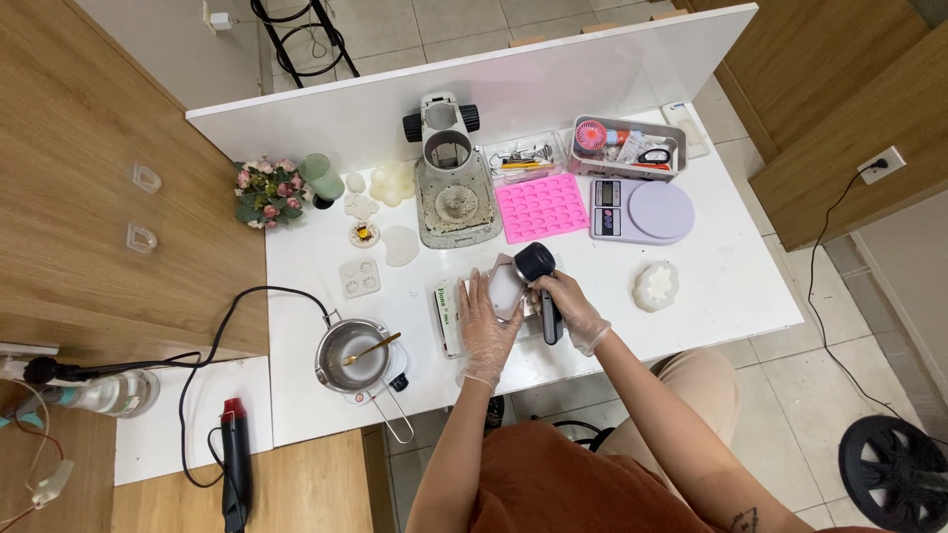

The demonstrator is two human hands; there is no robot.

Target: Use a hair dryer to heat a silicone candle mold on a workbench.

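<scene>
One pink mould [540, 206], one scale [640, 210], two hands [489, 321]

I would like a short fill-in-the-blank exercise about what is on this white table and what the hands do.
1. The right hand holds a black ____ over the pale mould.
2. The silicone tray beside the scale is ____ in colour.
3. A gold spoon rests in the metal ____ near the table's front edge.
4. Both hands wear clear ____; the left hand steadies the mould.

Missing words: heat gun; pink; pot; gloves
</scene>
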